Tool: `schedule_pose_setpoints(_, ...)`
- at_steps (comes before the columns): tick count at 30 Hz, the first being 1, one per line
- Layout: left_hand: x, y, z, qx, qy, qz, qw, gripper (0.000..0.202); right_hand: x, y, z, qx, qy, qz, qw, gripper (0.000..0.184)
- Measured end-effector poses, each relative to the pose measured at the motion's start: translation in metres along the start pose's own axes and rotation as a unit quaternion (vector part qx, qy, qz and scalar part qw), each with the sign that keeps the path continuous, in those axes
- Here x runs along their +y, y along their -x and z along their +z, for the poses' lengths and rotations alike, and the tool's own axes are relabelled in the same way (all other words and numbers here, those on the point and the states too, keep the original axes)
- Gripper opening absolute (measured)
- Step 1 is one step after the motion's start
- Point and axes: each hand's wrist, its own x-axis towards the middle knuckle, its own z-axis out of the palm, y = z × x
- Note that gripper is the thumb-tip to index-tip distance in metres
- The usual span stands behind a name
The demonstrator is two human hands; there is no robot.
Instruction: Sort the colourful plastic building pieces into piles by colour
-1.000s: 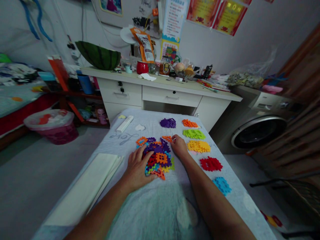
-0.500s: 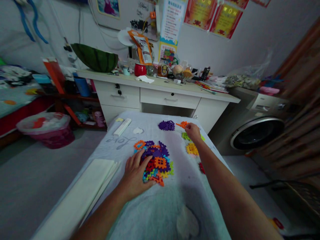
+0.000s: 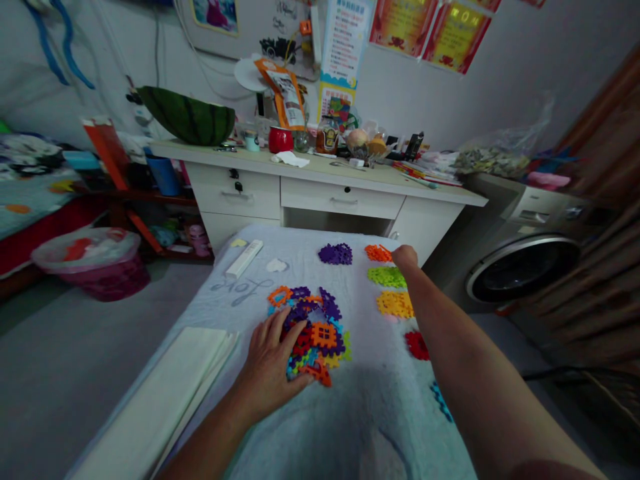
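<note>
A mixed heap of notched plastic building pieces (image 3: pixel 324 335), in purple, orange, red, blue, green and yellow, lies mid-table. My left hand (image 3: pixel 273 353) rests against the heap's left side, thumb and fingers spread apart. Farther off to the right, my right hand (image 3: pixel 406 257) is closed, its fingertips at the right edge of an orange pile (image 3: pixel 379 253); it seems to pinch an orange piece there, mostly hidden by the fingers. Sorted by colour nearby are purple pieces (image 3: pixel 335 254), lime green pieces (image 3: pixel 386 277), yellow pieces (image 3: pixel 395 304), red pieces (image 3: pixel 417 346) and blue pieces (image 3: pixel 441 402), some partly covered by my right arm.
A pale blue cloth (image 3: pixel 280 433) covers the table. On its left lie a white folded sheet (image 3: pixel 165 393) and a white bar-shaped object (image 3: pixel 245 259). Beyond stands a cluttered white desk (image 3: pixel 240 190), with a washing machine (image 3: pixel 520 247) to the right and a pink bin (image 3: pixel 100 267) to the left.
My right hand has shifted slightly right beside the orange pile, and the orange piece that stuck out leftward now lies in line with the pile. My left hand stays at the heap.
</note>
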Motion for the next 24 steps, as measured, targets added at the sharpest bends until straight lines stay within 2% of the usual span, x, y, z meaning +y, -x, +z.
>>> schedule_pose_setpoints(7, 0.002, 0.003, 0.001, 0.003, -0.005, -0.006, 1.000, 0.079, -0.005, -0.006, 0.007, 0.004, -0.007, 0.041, 0.999, 0.032)
schedule_pose_setpoints(16, 0.002, 0.002, 0.002, 0.000, -0.009, 0.002, 1.000, 0.080, -0.016, 0.009, -0.002, 0.018, -0.049, -0.022, 0.998, 0.026)
schedule_pose_setpoints(18, 0.001, 0.002, 0.002, 0.002, -0.004, 0.002, 1.000, 0.080, -0.018, 0.019, -0.008, 0.021, -0.075, -0.046, 0.996, 0.026)
schedule_pose_setpoints(21, 0.002, 0.001, 0.002, -0.002, 0.005, -0.002, 1.000, 0.080, -0.024, 0.045, -0.018, 0.014, -0.167, -0.106, 0.980, 0.021)
schedule_pose_setpoints(24, 0.003, 0.000, 0.000, -0.003, 0.016, -0.007, 1.000, 0.080, -0.034, 0.087, -0.026, -0.057, -0.261, -0.208, 0.941, 0.017)
